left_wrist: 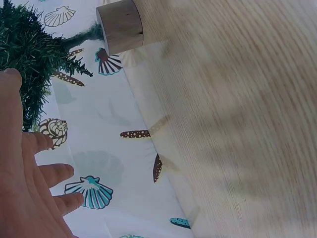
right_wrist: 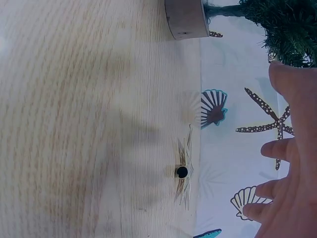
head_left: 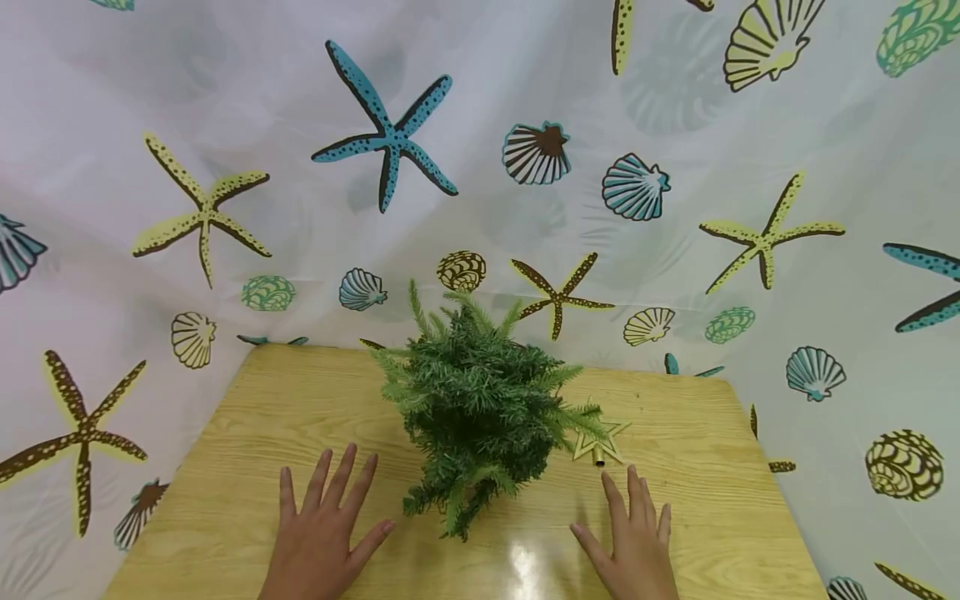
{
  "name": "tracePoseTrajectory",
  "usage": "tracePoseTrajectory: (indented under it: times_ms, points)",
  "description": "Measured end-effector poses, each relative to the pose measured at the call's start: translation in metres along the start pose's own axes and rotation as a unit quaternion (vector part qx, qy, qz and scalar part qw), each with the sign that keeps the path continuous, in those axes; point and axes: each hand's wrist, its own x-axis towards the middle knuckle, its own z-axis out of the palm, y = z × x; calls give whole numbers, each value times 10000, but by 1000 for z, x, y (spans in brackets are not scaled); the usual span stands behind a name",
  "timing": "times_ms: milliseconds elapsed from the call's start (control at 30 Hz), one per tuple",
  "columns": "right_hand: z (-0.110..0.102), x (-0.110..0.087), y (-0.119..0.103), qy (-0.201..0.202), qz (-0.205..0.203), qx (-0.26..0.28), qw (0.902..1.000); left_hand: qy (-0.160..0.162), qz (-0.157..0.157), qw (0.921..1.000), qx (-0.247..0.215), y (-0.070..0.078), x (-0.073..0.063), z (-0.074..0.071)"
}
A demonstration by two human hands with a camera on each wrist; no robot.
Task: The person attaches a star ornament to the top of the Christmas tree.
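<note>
Artificial tree standing between the person's left hand and right hand, each grip spread and empty, its wooden base probably offering the steadiest hold.

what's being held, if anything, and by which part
Nothing is held: the left hand and right hand are spread on either side of the artificial Christmas tree, and neither touches the gold star topper.
</note>
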Motion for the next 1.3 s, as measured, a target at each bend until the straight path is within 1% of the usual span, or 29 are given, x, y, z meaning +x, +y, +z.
tracePoseTrajectory:
  times_ms: [133, 400, 567, 700, 800, 867, 1067, 1300]
  points:
    - [0, -1, 1, 128, -114, 6, 9999, 27, -49, 9999, -93, 2, 0, -2]
    - [0, 1, 3, 354, -273, 50, 9990, 288, -100, 9981, -528, 4, 2, -5]
    - [-1, 2, 4, 461, -228, 138, 9986, 606, -21, 9949, -802, 3, 6, -10]
    - [-1, 3, 5, 408, -108, 212, 9989, 907, 94, 9910, -978, 4, 10, -16]
    - [0, 3, 6, 385, -67, 267, 9989, 1059, 107, 9880, -1116, 6, 13, -21]
    - [0, 4, 7, 375, -56, 294, 9989, 1116, 23, 9862, -1219, 7, 14, -24]
    - [-3, 7, 12, 287, 26, 440, 9986, 1181, -374, 9798, -1568, 13, 15, -32]
    - [-2, 8, 14, 347, 179, 710, 9967, 1172, -557, 9720, -1957, 20, 18, -40]
